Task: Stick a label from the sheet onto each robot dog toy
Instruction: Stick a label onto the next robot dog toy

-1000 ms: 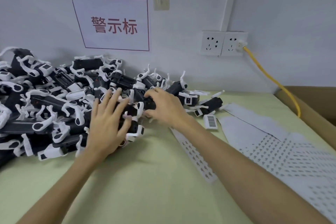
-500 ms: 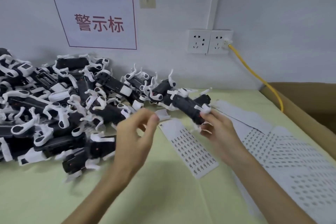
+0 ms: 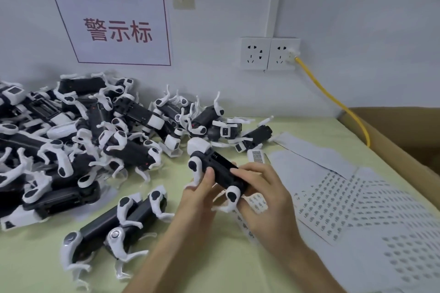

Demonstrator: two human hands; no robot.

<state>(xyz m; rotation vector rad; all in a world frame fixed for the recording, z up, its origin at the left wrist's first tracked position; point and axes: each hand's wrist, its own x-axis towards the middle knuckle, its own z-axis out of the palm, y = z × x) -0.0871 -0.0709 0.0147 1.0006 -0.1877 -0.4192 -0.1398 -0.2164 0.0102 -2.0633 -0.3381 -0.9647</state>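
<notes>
Pale walls meet a light green tabletop point(image 3: 209, 266), with a white sign bearing red characters point(image 3: 114, 28) fixed above the left side. Below the sign lies a big heap of black-and-white plastic robot dog toys point(image 3: 71, 140), tangled legs up against the wall, and one more such toy point(image 3: 112, 233) lies alone on the table just in front of the heap.

At centre, both hands hold a single black-bodied robot dog toy with white legs point(image 3: 219, 171) just above the table. The left hand point(image 3: 202, 192) grips its near side, thumb curled over the dark body. The right hand point(image 3: 264, 195) grasps the other end, fingers laid across the top. Whether a label is pinched under those fingertips cannot be told.

Right of the hands lie white label sheets printed with rows of small dark stickers point(image 3: 333, 200), one strip partly under the right hand. A brown cardboard box point(image 3: 404, 135) sits at the far right, a yellow cable point(image 3: 333, 100) running to the wall sockets point(image 3: 269, 53).

This looks like the sticking step on one toy, with the heap largely undone. Next, I judge, a fingertip must press the label flat on the smooth body, clear of the leg joints.
</notes>
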